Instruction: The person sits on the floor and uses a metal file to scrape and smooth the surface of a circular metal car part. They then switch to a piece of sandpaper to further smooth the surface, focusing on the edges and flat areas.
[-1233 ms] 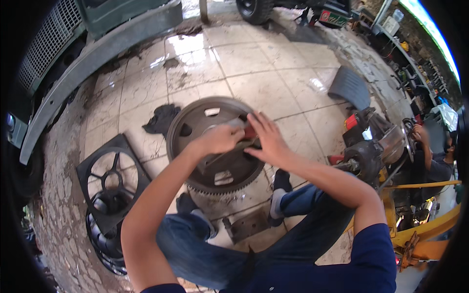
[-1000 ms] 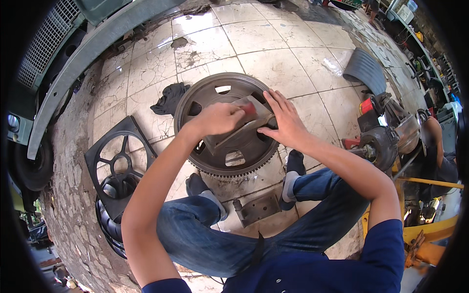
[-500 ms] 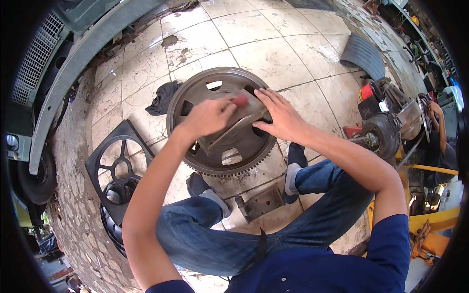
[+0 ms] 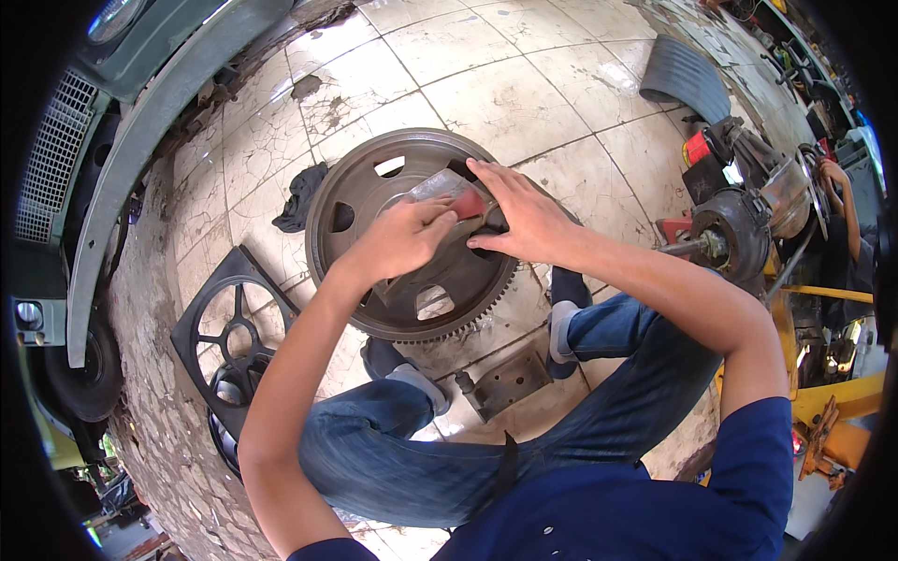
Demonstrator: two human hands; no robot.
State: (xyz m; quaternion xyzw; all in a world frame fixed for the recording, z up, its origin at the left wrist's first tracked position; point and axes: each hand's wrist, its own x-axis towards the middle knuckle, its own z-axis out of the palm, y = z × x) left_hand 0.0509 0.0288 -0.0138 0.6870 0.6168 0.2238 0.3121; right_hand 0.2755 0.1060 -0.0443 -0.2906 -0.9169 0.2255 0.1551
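A large toothed flywheel (image 4: pixel 402 316) lies flat on the floor before me, and a grey metal plate with a raised edge (image 4: pixel 440 189) rests across it. With bent fingers my left hand (image 4: pixel 404 236) presses a flat red piece (image 4: pixel 467 204) against the plate; it looks like a folded abrasive sheet, though its kind is not certain. My right hand (image 4: pixel 522 217) grips the plate's right end, fingers over the top and thumb along the near side. Both hands hide much of the plate.
A black cloth (image 4: pixel 301 196) lies left of the flywheel, with a black fan shroud (image 4: pixel 234 327) nearer me. A drilled metal block (image 4: pixel 505 385) sits between my feet. Machine parts (image 4: pixel 734 229) and a curved ribbed sheet (image 4: pixel 687 77) are at right; another person's hand (image 4: pixel 831 172) shows beyond.
My left hand has slid slightly to the right and nearer me with the red piece, along the plate. The right hand keeps its hold. The whole view has shifted a little.
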